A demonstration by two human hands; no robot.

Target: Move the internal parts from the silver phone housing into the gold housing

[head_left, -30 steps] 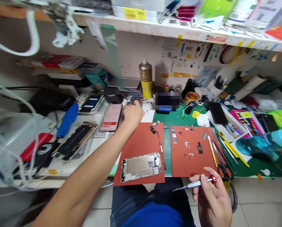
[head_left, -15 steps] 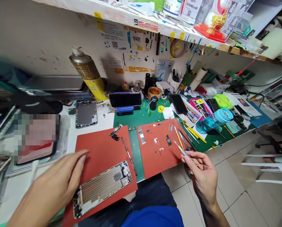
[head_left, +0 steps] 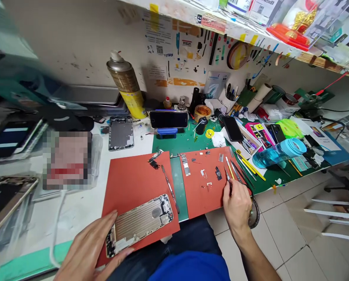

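My left hand [head_left: 86,248] has thumb and fingers on either side of the near-left end of a bare phone housing [head_left: 139,224], which lies on a red mat [head_left: 127,175]. The housing shows a ribbed metallic inside. Over the right edge of a second red mat [head_left: 197,203], my right hand [head_left: 237,201] is closed on a slim pen-like tool [head_left: 227,176], its tip pointing away beside tweezers and other thin tools. Small phone parts [head_left: 218,173] and a metal shield strip [head_left: 186,166] lie on that mat. A double-ended metal pry tool [head_left: 170,187] rests beside the housing.
A phone on a blue stand [head_left: 168,121], a yellow spray can [head_left: 129,89] and a blue bottle [head_left: 280,153] stand behind the mats. A shelf [head_left: 186,17] overhangs the bench. More phones and a white cable [head_left: 55,230] lie at left.
My left hand has come down onto the end of the phone housing. My right hand has turned and lowered with the slim tool to the red mat's edge. The view has shifted left.
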